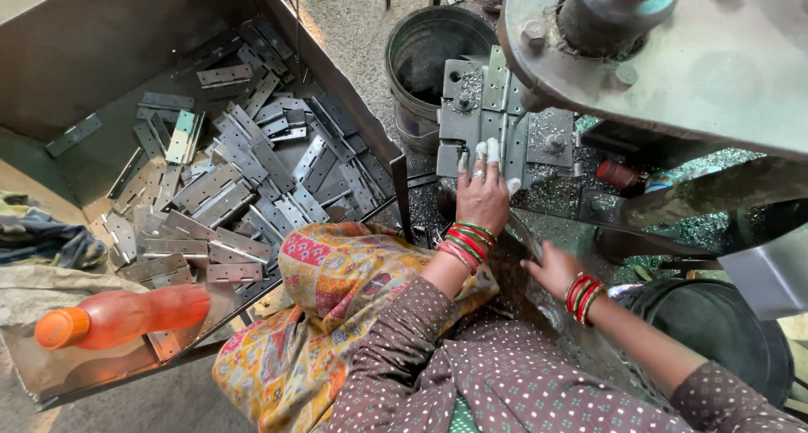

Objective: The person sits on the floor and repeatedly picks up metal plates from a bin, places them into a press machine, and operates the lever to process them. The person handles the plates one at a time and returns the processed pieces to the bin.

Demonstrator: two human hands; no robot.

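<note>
- Hinge plate (pixel 503 117) of grey metal lies open on the bed of the press machine (pixel 673 54), under the machine's big round head; this plate serves as the landmark for all that follows.
- Left hand (pixel 481 196) rests at the near edge of the hinge plate, its taped fingertips (pixel 492 151) pressing down on the plate's lower part; the fingers are stretched forward, not curled into a fist.
- Right hand (pixel 551 267) sits nearer the person than the hinge plate and a little to its right, closed loosely around a thin metal strip (pixel 523 235) that slants up toward the plate.
- Both wrists carry red and green bangles (pixel 465 241).
- Dark bucket (pixel 425 63) stands just left of the hinge plate, on the floor.
- Large metal tray (pixel 101 54) lies well to the left of the plate, holding a loose heap of similar hinges (pixel 236 189).
- Orange bottle (pixel 118 315) lies on its side at the tray's near corner, far left of the plate.
- Metal shavings (pixel 555 193) are scattered just right of the plate, beside a small red object whose kind I cannot tell.
</note>
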